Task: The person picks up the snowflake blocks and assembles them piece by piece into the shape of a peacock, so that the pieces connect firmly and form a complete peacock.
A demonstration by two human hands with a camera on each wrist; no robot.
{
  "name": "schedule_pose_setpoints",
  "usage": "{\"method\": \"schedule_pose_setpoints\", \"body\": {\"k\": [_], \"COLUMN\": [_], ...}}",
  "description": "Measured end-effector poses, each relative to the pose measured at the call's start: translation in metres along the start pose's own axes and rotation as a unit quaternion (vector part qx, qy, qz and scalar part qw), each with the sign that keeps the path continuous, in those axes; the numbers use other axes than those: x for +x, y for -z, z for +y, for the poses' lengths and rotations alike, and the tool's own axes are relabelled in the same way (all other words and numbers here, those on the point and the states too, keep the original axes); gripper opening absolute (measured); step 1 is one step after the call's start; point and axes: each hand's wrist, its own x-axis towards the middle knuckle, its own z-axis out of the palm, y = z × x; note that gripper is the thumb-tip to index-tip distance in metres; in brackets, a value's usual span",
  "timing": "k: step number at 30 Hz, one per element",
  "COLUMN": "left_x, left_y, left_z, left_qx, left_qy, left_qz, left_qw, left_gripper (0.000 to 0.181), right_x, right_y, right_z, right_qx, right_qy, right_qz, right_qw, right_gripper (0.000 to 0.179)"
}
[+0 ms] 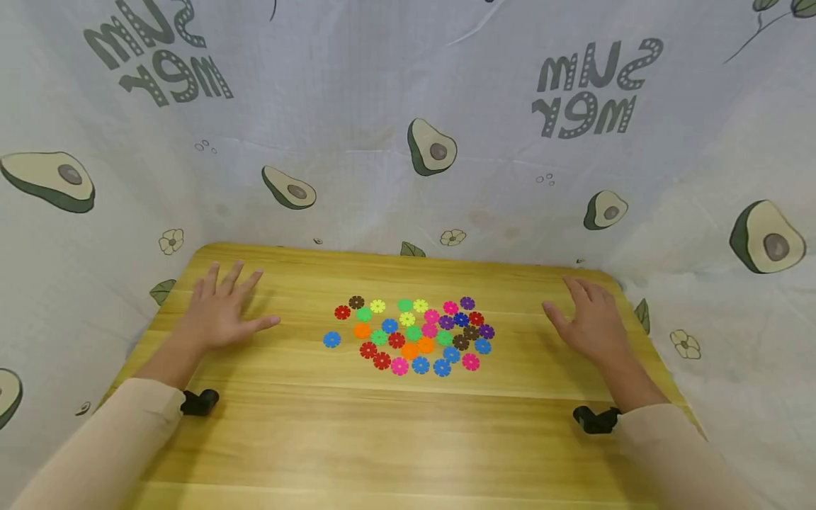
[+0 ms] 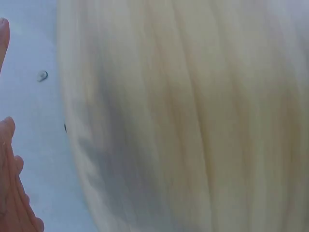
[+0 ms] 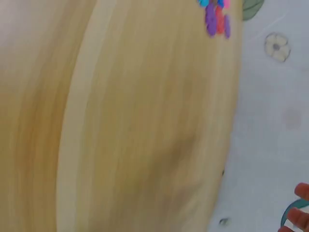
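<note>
Several flat, notched plastic discs lie spread in a loose patch at the middle of the table, among them a blue disc (image 1: 331, 339), an orange disc (image 1: 362, 330), a brown disc (image 1: 356, 302) and a pink disc (image 1: 470, 362). To the left of the patch is my left hand (image 1: 219, 315), fingers spread and straight, holding nothing. My right hand (image 1: 589, 322) is to the right of the discs, its fingers extended and thumb apart, also holding nothing. In the right wrist view a few purple discs (image 3: 211, 19) show at the top edge.
The wooden table (image 1: 357, 432) has rounded far corners. A pale curtain (image 1: 357, 92) printed with avocados and lettering hangs behind it and at both sides. Small black wrist mounts stick out from the left cuff (image 1: 200, 402) and the right cuff (image 1: 596, 420).
</note>
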Motion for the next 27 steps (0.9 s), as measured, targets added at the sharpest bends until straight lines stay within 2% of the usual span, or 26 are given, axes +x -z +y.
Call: {"method": "schedule_pose_setpoints", "body": {"k": [5, 12, 19, 24, 27], "left_x": [-0.001, -0.001, 0.004, 0.011, 0.016], "left_y": [-0.005, -0.02, -0.037, -0.052, -0.062], "left_z": [0.022, 0.063, 0.116, 0.154, 0.174], "left_qx": [-0.024, -0.094, -0.161, -0.188, -0.202], "left_qy": [-0.009, -0.032, -0.066, -0.096, -0.103], "left_qz": [0.013, 0.009, 0.013, -0.005, -0.002], "left_qw": [0.9996, 0.995, 0.9846, 0.9775, 0.9739], "left_gripper": [0.103, 0.099, 0.085, 0.065, 0.051], "right_x": [0.003, 0.005, 0.005, 0.005, 0.005], "right_y": [-0.013, -0.03, -0.052, -0.071, -0.081], "right_z": [-0.029, -0.069, -0.109, -0.136, -0.15], "right_qx": [0.042, 0.096, 0.178, 0.209, 0.217], "right_qy": [0.006, 0.0, 0.0, 0.001, -0.008], "right_qz": [0.009, -0.037, -0.105, -0.148, -0.17], "right_qw": [0.9991, 0.9947, 0.9784, 0.9666, 0.9612], "right_gripper": [0.07, 0.066, 0.059, 0.047, 0.036]}}
